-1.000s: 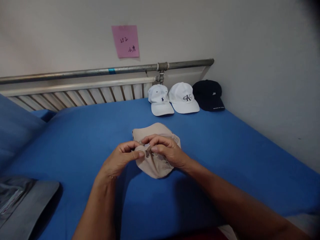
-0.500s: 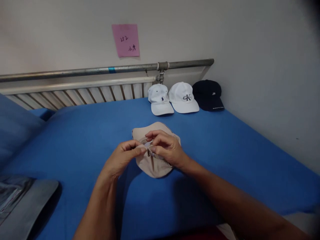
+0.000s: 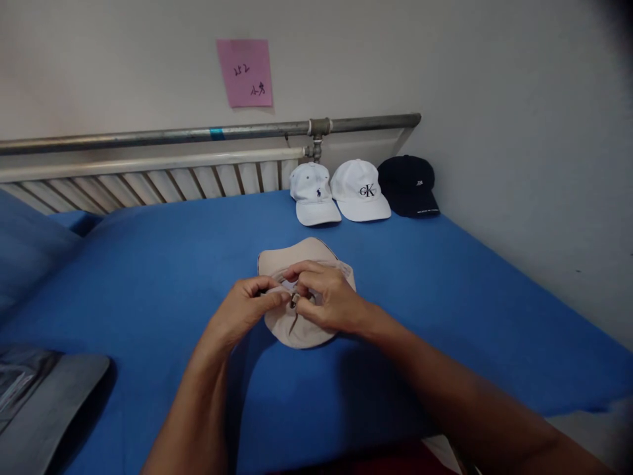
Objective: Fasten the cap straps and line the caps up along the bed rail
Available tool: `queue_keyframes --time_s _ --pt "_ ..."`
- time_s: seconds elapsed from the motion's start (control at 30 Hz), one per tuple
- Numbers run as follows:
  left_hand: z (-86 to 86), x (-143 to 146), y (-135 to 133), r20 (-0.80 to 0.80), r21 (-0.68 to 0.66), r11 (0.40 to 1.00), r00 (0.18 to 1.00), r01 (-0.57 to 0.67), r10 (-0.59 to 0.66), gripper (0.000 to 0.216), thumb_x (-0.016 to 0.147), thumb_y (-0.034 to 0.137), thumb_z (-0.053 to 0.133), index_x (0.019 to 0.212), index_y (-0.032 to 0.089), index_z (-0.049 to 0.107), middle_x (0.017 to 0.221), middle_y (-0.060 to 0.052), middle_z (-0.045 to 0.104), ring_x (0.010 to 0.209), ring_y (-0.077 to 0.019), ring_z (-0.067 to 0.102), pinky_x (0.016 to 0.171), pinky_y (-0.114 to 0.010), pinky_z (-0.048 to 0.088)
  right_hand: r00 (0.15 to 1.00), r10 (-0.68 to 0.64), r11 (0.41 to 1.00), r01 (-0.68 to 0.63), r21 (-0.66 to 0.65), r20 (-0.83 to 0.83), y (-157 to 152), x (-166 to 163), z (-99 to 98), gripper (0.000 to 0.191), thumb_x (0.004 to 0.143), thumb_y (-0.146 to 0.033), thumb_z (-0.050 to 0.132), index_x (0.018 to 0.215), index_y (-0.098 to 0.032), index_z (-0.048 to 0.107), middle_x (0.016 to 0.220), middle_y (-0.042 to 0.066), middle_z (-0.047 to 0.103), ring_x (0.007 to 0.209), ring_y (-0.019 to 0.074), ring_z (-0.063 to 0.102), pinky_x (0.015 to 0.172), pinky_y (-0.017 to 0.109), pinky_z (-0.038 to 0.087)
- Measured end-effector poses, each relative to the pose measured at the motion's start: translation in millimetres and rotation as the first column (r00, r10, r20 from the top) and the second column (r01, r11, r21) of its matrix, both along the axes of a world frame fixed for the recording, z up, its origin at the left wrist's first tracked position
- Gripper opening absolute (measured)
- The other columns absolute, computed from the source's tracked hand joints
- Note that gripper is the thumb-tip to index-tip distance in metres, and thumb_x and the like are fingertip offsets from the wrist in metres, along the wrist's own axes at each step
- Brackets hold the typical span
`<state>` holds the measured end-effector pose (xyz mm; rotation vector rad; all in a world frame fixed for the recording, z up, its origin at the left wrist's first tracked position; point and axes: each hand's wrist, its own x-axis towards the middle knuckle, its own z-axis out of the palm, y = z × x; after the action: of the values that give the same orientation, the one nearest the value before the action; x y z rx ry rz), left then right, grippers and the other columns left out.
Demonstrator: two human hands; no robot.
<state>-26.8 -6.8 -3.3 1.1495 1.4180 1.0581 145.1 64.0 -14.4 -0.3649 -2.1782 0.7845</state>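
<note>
A beige baseball cap point(image 3: 301, 335) lies on the blue sheet in front of me, its brim pointing away toward the wall. Its back strap and a small metal buckle point(image 3: 294, 300) are between my hands. My left hand point(image 3: 250, 307) pinches the strap at the buckle's left side with thumb and forefinger. From the right, my right hand point(image 3: 329, 297) reaches over the cap, its bent fingers closed on the strap beside the buckle. The fingers partly hide the strap's end.
At the back stand a white cap with a small dark emblem point(image 3: 314, 191), a white cap with black letters point(image 3: 361, 191) and a black cap point(image 3: 408, 185). A grey cap point(image 3: 54, 396) lies at the lower left. A radiator point(image 3: 198, 178) and metal pipe point(image 3: 163, 137) run along the wall.
My right fingers have shifted slightly lower and closer around the buckle, bending the strap there. My left hand keeps its pinch. The whole view has moved a little.
</note>
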Motion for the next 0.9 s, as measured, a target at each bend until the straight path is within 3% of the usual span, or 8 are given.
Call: queue_keyframes --time_s 0.23,0.9 --pt "-1.7 1.0 2.3 0.028 -0.015 1.0 1.0 -0.008 0.008 0.015 0.066 0.031 0.071 0.067 0.016 0.068 0.064 0.002 0.06 0.063 -0.011 0.049 0.063 -0.024 0.037 0.999 0.0 0.989 -0.006 0.148 0.035 -5.6 -2.5 -1.4 0.015 0.074 -0.006 0.053 0.066 -0.019 0.052 0.1 0.011 0.064 0.095 0.0221 0.061 0.086 0.039 0.051" --pt "-8.5 -5.2 1.6 0.09 0.019 1.0 0.996 -0.004 0.002 0.02 0.074 0.035 0.071 0.072 0.017 0.065 0.067 0.003 0.056 0.065 -0.0097 0.047 0.064 -0.024 0.035 0.993 0.067 0.998 -0.065 -0.021 0.095 1.6 3.0 1.2 0.009 0.087 -0.016 0.055 0.079 -0.017 0.057 0.1 0.007 0.062 0.094 0.0167 0.059 0.085 0.033 0.047"
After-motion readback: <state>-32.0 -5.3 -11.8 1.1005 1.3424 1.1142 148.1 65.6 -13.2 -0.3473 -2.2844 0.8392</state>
